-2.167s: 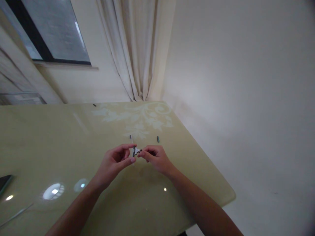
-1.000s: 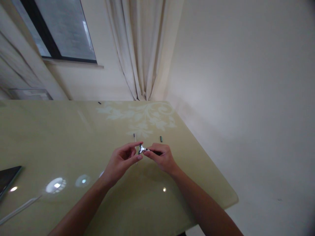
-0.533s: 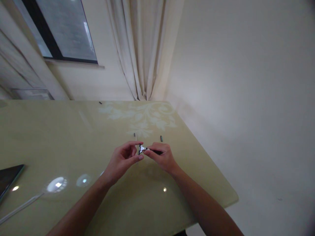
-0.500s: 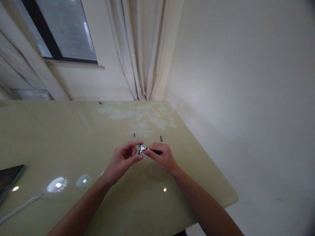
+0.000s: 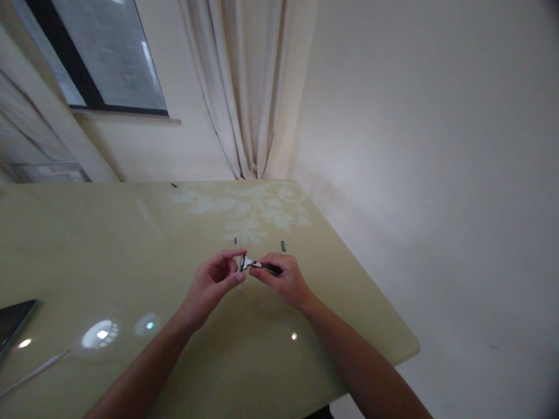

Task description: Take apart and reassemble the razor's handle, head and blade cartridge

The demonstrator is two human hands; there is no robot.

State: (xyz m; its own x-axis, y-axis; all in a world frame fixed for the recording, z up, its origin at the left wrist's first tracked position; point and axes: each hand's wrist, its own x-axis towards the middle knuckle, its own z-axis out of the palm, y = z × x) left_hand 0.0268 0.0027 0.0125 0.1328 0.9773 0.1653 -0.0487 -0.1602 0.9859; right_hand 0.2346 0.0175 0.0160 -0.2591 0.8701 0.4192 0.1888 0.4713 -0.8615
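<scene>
A safety razor (image 5: 255, 263) with a silver neck and dark handle is held between both hands above the table. My right hand (image 5: 283, 278) is closed around the handle. At the razor's head, my left hand (image 5: 212, 283) pinches the two ends between thumb and fingertip. Beneath the left fingertips lies a thin white stick with a dark tip (image 5: 236, 241), partly hidden by the hand. A small dark oblong piece, perhaps a razor cartridge (image 5: 283, 245), rests on the table just beyond my right hand.
The glossy pale-green table (image 5: 109, 244) ends at a slanting right edge near the wall. Another small dark piece (image 5: 173, 185) lies at its far edge. On the left are a dark flat device (image 5: 15, 323) and a white cable (image 5: 37, 370). A curtain (image 5: 244, 87) hangs behind.
The view has shifted slightly. My right hand's grip now shows more of the razor's neck, while the left fingers stay at its head.
</scene>
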